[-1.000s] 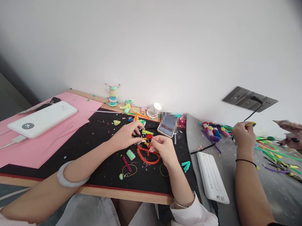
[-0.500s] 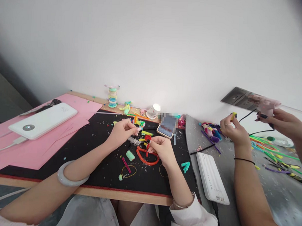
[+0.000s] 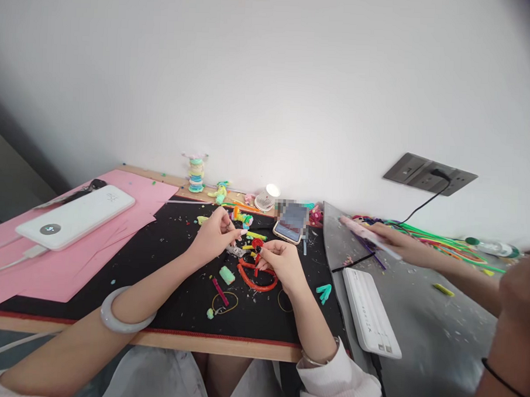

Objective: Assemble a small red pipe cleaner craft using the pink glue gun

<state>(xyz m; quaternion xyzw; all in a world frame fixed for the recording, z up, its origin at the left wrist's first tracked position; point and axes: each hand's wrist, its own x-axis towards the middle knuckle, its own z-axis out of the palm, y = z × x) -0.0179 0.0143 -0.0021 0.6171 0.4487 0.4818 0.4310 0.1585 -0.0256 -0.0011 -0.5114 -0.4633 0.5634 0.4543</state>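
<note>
Over the black mat (image 3: 164, 288), my left hand (image 3: 211, 238) is closed in a pinch; what sits between its fingertips is too small to make out. My right hand (image 3: 282, 262) pinches a small red pipe cleaner piece (image 3: 257, 243) with a rounded, coiled top. Beneath the right fingers lies a curved orange-red pipe cleaner (image 3: 253, 286). A grey metal tool (image 3: 235, 251), partly hidden, rests between my hands. Colourful fuzzy pieces (image 3: 242, 218) lie just beyond the left fingertips. Nearer me are a mint-green fuzzy piece (image 3: 227, 274) and a magenta strip (image 3: 220, 291).
White power banks (image 3: 77, 216) (image 3: 371, 313) lie on either side. A phone (image 3: 290, 224) and a paper cup (image 3: 267, 197) stand near the wall. At right, a co-worker's hand (image 3: 390, 242) holds a pale pink object (image 3: 369, 235) over a grey mat (image 3: 417, 328).
My left hand has shifted slightly down, its fingertips moving off the colourful fuzzy pieces. My right hand stays nearly still. The co-worker's hands have come down from near the wall socket, one carrying the pink object leftward.
</note>
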